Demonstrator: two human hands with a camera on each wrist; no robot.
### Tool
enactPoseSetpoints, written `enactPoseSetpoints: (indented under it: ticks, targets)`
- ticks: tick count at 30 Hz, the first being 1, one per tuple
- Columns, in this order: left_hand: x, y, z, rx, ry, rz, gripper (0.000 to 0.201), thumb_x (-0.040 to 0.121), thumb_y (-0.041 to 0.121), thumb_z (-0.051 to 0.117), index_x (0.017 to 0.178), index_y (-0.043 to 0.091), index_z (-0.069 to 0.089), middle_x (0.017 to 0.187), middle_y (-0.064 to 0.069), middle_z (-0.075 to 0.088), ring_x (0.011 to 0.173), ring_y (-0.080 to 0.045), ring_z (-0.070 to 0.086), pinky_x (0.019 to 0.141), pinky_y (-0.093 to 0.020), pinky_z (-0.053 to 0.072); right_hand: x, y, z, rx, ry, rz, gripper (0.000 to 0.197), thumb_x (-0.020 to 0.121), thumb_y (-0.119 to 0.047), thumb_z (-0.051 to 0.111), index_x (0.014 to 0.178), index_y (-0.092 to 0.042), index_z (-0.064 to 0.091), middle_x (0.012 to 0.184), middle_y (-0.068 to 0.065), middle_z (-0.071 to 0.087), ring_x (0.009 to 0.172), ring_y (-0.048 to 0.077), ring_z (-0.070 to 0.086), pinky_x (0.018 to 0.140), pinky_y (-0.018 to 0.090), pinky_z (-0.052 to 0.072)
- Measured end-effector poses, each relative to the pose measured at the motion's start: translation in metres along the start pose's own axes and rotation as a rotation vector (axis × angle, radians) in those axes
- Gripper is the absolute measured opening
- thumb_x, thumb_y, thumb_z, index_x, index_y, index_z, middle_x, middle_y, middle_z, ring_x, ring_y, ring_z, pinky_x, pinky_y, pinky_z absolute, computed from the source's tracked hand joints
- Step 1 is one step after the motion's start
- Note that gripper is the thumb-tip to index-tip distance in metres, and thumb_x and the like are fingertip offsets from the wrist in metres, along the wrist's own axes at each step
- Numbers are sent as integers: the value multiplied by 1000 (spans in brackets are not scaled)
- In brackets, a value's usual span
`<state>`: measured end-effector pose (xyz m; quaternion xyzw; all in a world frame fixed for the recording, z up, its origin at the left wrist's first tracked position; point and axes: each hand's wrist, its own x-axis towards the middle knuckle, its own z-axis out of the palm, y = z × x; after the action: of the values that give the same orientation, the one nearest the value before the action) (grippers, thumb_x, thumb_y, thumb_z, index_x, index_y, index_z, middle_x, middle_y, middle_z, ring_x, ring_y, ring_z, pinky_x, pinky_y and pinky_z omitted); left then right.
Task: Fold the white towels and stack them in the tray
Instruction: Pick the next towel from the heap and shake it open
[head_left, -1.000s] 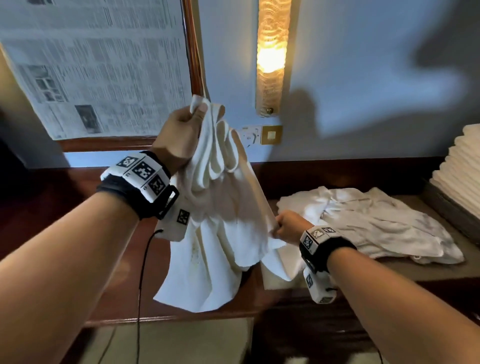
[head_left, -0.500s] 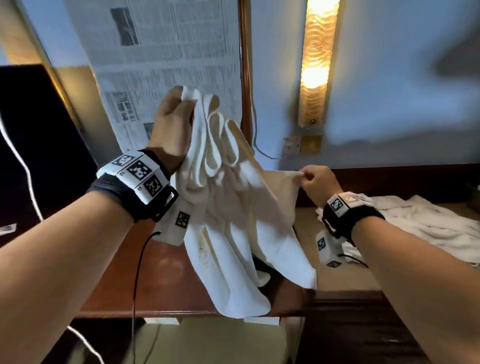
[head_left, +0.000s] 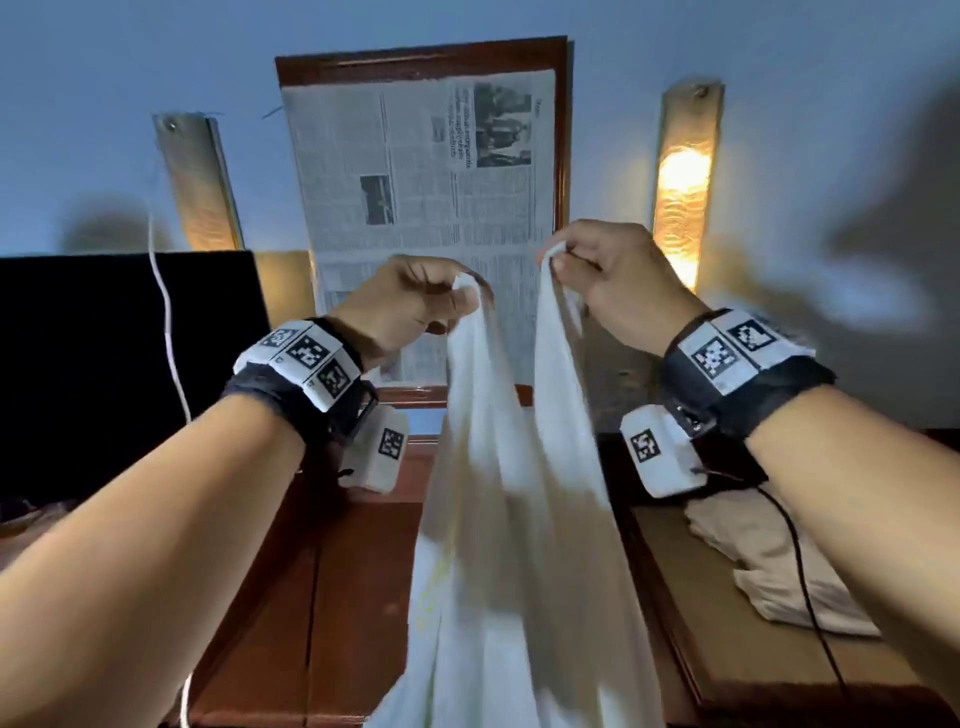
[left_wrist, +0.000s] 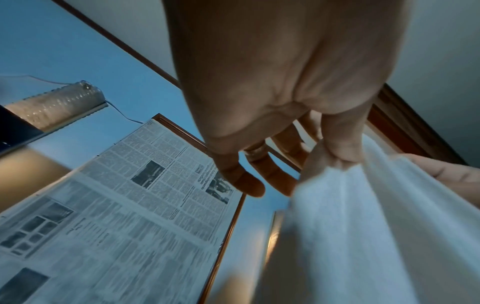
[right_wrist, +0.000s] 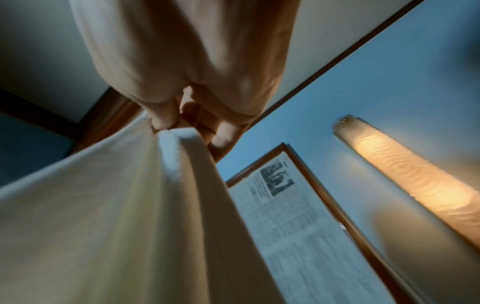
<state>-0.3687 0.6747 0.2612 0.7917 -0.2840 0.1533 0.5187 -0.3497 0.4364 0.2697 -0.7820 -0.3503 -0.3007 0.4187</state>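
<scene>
From the head view, your left hand (head_left: 410, 306) and right hand (head_left: 608, 275) each pinched a top corner of the white towel (head_left: 509, 519), which hung over the wooden desk (head_left: 353, 597); no tray showed. Left wrist: thumb and forefinger alone held it, so a shake could slip it. Right wrist: the same thin pinch, blurred.

The white towel (head_left: 498, 519) was soft matt cloth, its weave blurred but apparently terry. The desk (head_left: 358, 597) was polished reddish wood with a slight sheen. The frame (head_left: 561, 156) was dark wood, covered by matt newsprint (head_left: 415, 182). The wall lamp (head_left: 680, 176) appeared rippled, translucent.
</scene>
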Motion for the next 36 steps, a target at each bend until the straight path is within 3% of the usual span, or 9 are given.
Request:
enactPoseSetpoints:
  ticks: [4, 7, 11, 14, 18, 23, 25, 29, 36]
  targets:
    - [4, 16, -9, -166, 128, 86, 7, 82, 22, 75, 85, 19, 80, 67, -7, 59, 58, -17, 50, 61, -29, 43, 21, -39, 6, 63, -42, -62, 13, 97, -9, 60, 97, 0, 69, 95, 19, 71, 79, 8, 62, 72, 16, 44]
    - [6, 19, -15, -213, 168, 107, 3, 78, 21, 78, 79, 21, 81, 68, -6, 65, 64, -20, 56, 69, -34, 47, 30, -51, 9, 42, -85, -87, 11, 96, -13, 63, 96, -7, 72, 90, 15, 72, 76, 16, 63, 69, 22, 44]
    - [9, 15, -19, -263, 162, 132, 7, 78, 22, 86, 82, 19, 81, 86, -12, 73, 85, -27, 65, 85, -44, 51, 36, -59, 14, 69, -108, -108, 9, 95, -10, 65, 94, -13, 73, 86, 1, 74, 78, 4, 66, 73, 16, 49]
    - [12, 14, -17, -328, 139, 136, 8, 77, 17, 76, 83, 15, 80, 83, -5, 76, 79, -18, 71, 82, -36, 58, 40, -58, 17, 96, -98, -102, 13, 94, -8, 66, 93, -18, 74, 88, -5, 75, 79, 3, 67, 76, 19, 51]
    - [18, 6, -18, -360, 150, 127, 25, 77, 17, 75, 96, 1, 73, 86, -8, 75, 84, -24, 69, 84, -38, 57, 43, -55, 19, 122, -100, -85, 15, 94, -10, 66, 95, -23, 74, 85, -15, 74, 80, -3, 66, 74, 14, 50]
    - [21, -5, -17, -349, 153, 115, 14, 72, 25, 85, 81, 16, 78, 85, -10, 73, 85, -32, 65, 83, -47, 54, 44, -46, 26, 137, -148, -33, 18, 97, -15, 63, 110, -24, 71, 98, -19, 71, 89, -8, 66, 78, 12, 49]
    - [23, -11, -15, -338, 193, 116, 14, 74, 15, 86, 77, 12, 72, 82, -12, 66, 79, -31, 60, 76, -45, 52, 41, -40, 32, 226, -186, 38, 19, 100, -14, 58, 114, -17, 69, 87, -21, 72, 81, -8, 65, 72, 9, 47]
    - [25, -22, -10, -360, 237, 73, 21, 65, 14, 84, 64, 13, 63, 69, -8, 55, 57, -18, 49, 52, -26, 49, 32, -22, 46, 445, -278, 185, 21, 102, -9, 50, 112, 1, 65, 93, -2, 66, 89, 4, 60, 85, 18, 47]
    - [8, -51, 20, -419, 138, -102, 18, 79, 13, 73, 85, -3, 70, 69, -10, 71, 50, -17, 61, 50, -26, 52, 6, 13, 63, 503, -228, 297, 10, 94, -19, 59, 93, -9, 61, 95, 9, 56, 92, 18, 53, 87, 29, 43]
